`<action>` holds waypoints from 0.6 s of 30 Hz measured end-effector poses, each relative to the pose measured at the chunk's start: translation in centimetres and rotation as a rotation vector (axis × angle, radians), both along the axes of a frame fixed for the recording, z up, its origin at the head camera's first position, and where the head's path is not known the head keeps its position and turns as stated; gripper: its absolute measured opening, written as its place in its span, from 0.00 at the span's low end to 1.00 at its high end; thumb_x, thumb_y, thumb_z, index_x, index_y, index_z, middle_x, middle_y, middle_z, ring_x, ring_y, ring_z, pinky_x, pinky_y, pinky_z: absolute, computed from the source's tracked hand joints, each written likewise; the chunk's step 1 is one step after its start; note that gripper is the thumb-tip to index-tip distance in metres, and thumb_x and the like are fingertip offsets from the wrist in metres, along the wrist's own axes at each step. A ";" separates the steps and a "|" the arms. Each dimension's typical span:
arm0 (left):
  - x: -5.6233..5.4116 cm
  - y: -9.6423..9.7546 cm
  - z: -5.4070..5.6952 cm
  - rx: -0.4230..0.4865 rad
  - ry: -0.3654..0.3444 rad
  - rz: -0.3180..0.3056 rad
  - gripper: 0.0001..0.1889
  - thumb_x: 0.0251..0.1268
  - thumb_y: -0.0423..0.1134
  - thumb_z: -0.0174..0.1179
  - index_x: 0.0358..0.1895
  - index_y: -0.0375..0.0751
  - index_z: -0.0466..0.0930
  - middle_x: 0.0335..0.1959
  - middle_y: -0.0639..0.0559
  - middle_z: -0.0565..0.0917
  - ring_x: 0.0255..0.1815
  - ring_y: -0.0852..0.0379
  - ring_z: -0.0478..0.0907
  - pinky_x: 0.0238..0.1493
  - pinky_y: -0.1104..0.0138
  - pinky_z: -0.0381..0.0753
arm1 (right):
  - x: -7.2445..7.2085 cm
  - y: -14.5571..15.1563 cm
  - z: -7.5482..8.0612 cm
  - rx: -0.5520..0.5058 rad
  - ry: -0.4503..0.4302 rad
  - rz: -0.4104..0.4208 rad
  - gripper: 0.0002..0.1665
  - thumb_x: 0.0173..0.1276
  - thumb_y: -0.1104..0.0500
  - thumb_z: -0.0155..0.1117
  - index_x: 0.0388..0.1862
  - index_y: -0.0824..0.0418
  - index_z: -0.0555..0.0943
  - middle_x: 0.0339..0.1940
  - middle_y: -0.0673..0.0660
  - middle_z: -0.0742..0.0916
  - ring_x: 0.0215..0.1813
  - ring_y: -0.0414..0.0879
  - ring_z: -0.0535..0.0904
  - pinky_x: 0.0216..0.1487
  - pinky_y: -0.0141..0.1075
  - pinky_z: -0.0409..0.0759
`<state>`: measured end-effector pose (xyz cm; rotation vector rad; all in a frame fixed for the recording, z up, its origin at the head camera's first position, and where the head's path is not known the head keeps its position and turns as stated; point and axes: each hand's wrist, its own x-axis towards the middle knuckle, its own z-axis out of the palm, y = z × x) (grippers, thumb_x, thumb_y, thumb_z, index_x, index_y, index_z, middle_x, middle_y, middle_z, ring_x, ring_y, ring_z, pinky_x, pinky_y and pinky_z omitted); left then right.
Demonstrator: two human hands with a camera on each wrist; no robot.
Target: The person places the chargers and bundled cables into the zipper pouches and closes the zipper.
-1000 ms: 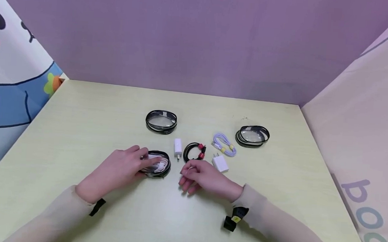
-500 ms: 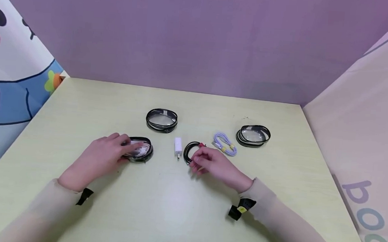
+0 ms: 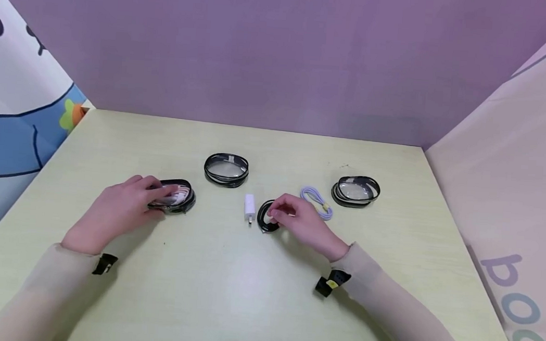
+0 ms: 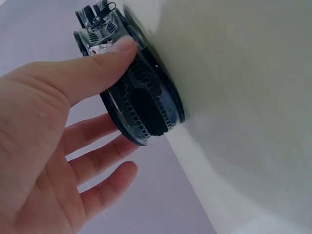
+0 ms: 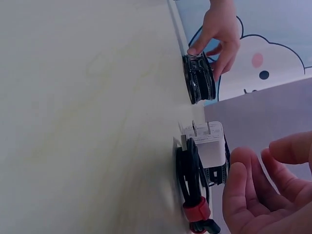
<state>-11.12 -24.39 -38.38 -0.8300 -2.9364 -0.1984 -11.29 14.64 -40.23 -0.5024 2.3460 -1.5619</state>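
My left hand [image 3: 115,210] grips a small oval clear zip case [image 3: 179,200] with black trim at the left of the table. White cable shows inside the case. In the left wrist view, the thumb presses one side of the case [image 4: 146,97] and the other fingers lie behind it. My right hand [image 3: 305,222] hovers with loosely bent fingers beside a coiled black cable [image 3: 263,217], overlapping it in the head view. Nothing shows between those fingers in the right wrist view, where the black cable [image 5: 190,170] has a red tie [image 5: 196,210].
A white charger plug [image 3: 249,205] lies left of the black cable. A purple cable [image 3: 317,198] with a yellow tie lies behind my right hand. Two more clear cases, one back centre [image 3: 226,171] and one at the right [image 3: 356,192], stand farther off. A purple wall [image 3: 261,60] closes the back.
My left hand has carried the clear case leftward and away from me. My right hand has moved forward and right to the black cable, covering the second white charger seen earlier.
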 end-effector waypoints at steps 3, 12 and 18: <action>-0.3 -0.2 0.7 -0.008 -0.101 0.051 0.32 0.57 0.52 0.73 0.65 0.47 0.79 0.51 0.44 0.81 0.49 0.44 0.77 0.38 0.44 0.81 | -0.4 -0.4 0.1 0.053 0.080 0.003 0.05 0.72 0.63 0.63 0.44 0.58 0.83 0.41 0.54 0.87 0.42 0.45 0.82 0.46 0.41 0.80; -2.9 1.3 2.0 0.091 -0.041 0.026 0.20 0.65 0.48 0.67 0.56 0.43 0.85 0.48 0.44 0.84 0.48 0.44 0.81 0.43 0.46 0.81 | -1.6 -1.9 0.5 0.114 0.163 -0.006 0.10 0.69 0.63 0.66 0.49 0.62 0.83 0.43 0.52 0.87 0.46 0.42 0.81 0.51 0.37 0.80; -6.0 3.4 2.2 0.146 -0.126 -0.015 0.21 0.64 0.42 0.67 0.60 0.42 0.82 0.58 0.41 0.79 0.59 0.41 0.75 0.54 0.44 0.76 | -2.2 -3.0 0.3 0.103 0.160 0.013 0.16 0.66 0.66 0.68 0.54 0.61 0.83 0.51 0.55 0.85 0.52 0.48 0.83 0.51 0.33 0.81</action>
